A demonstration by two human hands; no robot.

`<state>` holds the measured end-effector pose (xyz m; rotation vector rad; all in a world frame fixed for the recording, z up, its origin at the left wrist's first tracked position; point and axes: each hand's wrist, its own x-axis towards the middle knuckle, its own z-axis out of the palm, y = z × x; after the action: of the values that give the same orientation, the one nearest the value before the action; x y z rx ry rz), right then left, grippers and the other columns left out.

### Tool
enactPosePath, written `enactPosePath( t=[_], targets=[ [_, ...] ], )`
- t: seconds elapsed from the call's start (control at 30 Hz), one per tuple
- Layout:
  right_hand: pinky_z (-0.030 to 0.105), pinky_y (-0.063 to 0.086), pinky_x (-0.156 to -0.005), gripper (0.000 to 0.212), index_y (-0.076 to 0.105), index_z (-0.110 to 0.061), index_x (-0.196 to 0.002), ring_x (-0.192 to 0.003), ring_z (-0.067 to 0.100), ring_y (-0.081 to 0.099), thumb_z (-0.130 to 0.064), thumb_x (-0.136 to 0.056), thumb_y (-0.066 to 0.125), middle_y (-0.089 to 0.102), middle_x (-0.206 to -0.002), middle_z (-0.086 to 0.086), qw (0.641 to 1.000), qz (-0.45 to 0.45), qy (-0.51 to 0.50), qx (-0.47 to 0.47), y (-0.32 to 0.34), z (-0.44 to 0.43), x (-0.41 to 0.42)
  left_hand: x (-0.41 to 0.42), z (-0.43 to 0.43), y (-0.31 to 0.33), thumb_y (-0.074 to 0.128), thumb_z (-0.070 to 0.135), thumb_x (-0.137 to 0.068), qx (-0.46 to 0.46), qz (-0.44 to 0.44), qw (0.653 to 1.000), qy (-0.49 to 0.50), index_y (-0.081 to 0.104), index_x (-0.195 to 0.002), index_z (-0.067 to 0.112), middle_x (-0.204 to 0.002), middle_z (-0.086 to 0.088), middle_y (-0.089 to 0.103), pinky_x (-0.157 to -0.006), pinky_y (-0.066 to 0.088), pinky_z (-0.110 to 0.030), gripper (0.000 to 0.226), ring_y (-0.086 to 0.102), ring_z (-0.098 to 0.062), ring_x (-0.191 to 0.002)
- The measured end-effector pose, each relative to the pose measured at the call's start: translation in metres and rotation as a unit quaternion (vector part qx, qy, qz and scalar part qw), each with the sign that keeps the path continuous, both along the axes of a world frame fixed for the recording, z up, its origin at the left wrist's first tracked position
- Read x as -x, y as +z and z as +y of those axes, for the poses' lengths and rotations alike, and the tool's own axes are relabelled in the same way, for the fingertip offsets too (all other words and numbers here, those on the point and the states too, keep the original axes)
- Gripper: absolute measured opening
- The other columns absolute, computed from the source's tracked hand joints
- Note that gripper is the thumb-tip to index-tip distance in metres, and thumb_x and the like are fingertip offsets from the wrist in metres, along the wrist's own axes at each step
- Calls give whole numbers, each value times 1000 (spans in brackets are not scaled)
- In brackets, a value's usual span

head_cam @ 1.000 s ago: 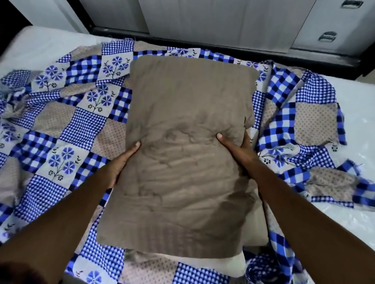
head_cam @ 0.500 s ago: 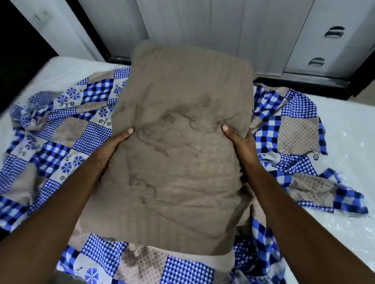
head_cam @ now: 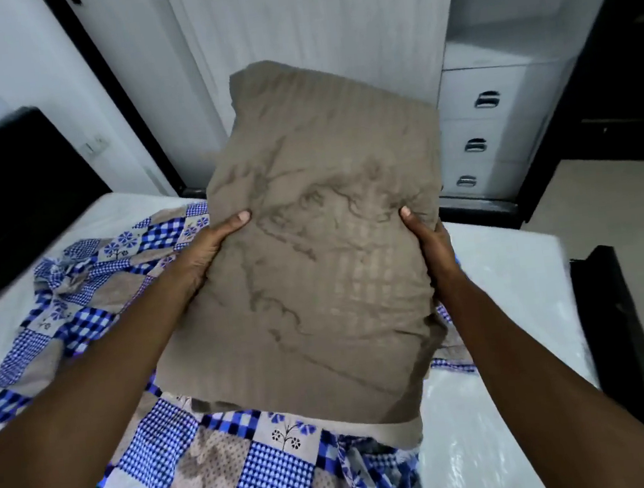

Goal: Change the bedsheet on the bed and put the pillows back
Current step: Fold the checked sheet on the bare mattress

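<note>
My left hand [head_cam: 210, 251] and right hand [head_cam: 429, 240] clasp the pillow [head_cam: 320, 244] by its two long sides, about halfway along. Each thumb lies on the top face, and the fingers are tucked behind the edge where I cannot see them. The pillow is off the bed, raised in front of me and tilted, its far end high against the white doors [head_cam: 290, 28] and its near end low over the bedsheet [head_cam: 234, 479]. Its brown striped case is creased and marked with dark wavy lines. I judge it light and soft, since it dents under my thumbs and a loose flap of the case droops at the near corner. The fabric looks smooth enough to slide over the filling, so I would squeeze into the stuffing at mid-sides rather than pinch the case alone. Below, the blue checked patchwork bedsheet lies rumpled across the mattress [head_cam: 515, 283], which shows white and glossy at the right and far left. A dark headboard [head_cam: 8, 189] stands at the left, and white drawers [head_cam: 487, 135] with metal handles lie beyond the bed. The sheet is not yet spread, so I think the pillow should go aside first.
</note>
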<state>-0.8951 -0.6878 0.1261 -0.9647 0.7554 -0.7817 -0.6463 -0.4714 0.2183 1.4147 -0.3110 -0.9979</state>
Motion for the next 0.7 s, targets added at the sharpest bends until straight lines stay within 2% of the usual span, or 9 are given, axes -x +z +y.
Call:
enactPosePath(
  t=[0.03,0.17,0.23,0.3,0.4,0.47,0.53,0.63,0.7],
  targets=[
    [46,55,-97,74,63,-22,-130,-107,23,72,-49,-67,89,74,-119,2,1000,1,-4,6,5,-6,18,14,-9,3,81,33,-74,-1,0,1000,-6,69,-115,14,-110,-9,74,-69,62,-31,47,74,-18,-80],
    [43,55,-97,67,65,-18,-129,-109,23,71,-45,-71,86,74,-119,4,999,13,-40,34,17,-32,92,68,-50,8,99,48,-28,-14,-13,997,-69,71,-113,14,-107,-8,76,-71,61,-31,96,74,-20,-86],
    [38,56,-93,55,66,-15,-127,-108,21,71,-40,-80,80,75,-116,3,997,31,-58,48,17,-43,133,97,-73,2,98,45,-35,-13,-1,995,-100,71,-114,14,-107,-9,76,-72,61,-31,89,74,-20,-87],
    [32,59,-85,50,66,-13,-125,-107,22,71,-38,-83,77,75,-113,3,995,50,-77,50,10,-52,180,135,-95,-9,91,42,-54,-17,7,991,-131,71,-115,13,-110,-10,75,-78,60,-32,70,74,-20,-90],
    [40,55,-97,76,66,-13,-129,-113,25,69,-52,-67,85,73,-120,6,990,86,-108,35,-13,-60,249,190,-124,-44,82,34,-76,-28,20,986,-161,70,-118,10,-112,-9,74,-88,58,-33,50,73,-21,-96],
    [44,51,-102,83,64,-18,-132,-114,24,68,-57,-63,87,71,-124,5,985,109,-130,8,-39,-63,295,226,-139,-78,79,34,-75,-40,37,982,-183,67,-124,9,-118,-11,72,-96,55,-38,56,69,-25,-107],
    [42,53,-98,84,65,-19,-132,-111,23,70,-59,-61,87,72,-123,5,978,144,-149,-24,-62,-59,332,256,-148,-117,79,34,-76,-61,64,976,-200,65,-129,9,-123,-12,70,-99,53,-40,60,67,-26,-113],
    [37,55,-89,86,64,-18,-131,-107,22,71,-63,-60,85,72,-122,6,970,190,-138,-60,-113,-44,375,289,-147,-188,78,33,-80,-125,100,963,-218,63,-131,9,-125,-14,68,-97,54,-40,58,66,-28,-114],
    [39,53,-94,91,60,-22,-136,-111,22,70,-65,-60,86,70,-127,5,970,208,-106,-71,-153,-29,390,303,-130,-231,76,33,-81,-174,144,945,-238,64,-129,9,-122,-15,70,-101,52,-43,54,66,-31,-111]
  ],
)
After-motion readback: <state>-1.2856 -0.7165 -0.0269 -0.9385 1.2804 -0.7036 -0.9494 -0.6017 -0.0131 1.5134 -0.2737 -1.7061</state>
